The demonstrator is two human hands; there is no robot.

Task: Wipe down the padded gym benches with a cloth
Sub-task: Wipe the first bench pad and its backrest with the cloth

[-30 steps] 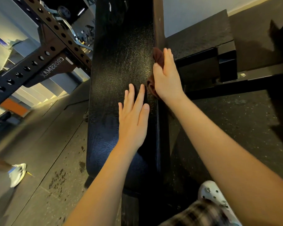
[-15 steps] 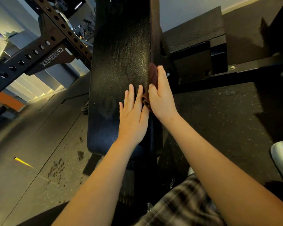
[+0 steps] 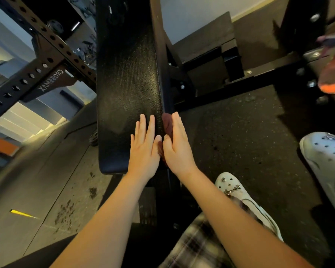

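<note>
The dark reddish-brown cloth (image 3: 166, 123) lay against the right side edge of the long black padded vinyl bench (image 3: 128, 84), close to its near end. The right hand (image 3: 177, 146) pressed it there with straight, flat fingers. The left hand (image 3: 144, 149) rested flat and spread on the bench top, just beside the cloth. A good pass likely called for even palm pressure, the cloth flat, running along that edge to the bench's near corner.

Bare forearms run to a bare left hand (image 3: 143, 151) and right hand (image 3: 179, 149), a black-and-white checked garment (image 3: 197, 242) covers the leg, and the foot wears a white perforated clog (image 3: 238, 192) with small silver metal charms
</note>
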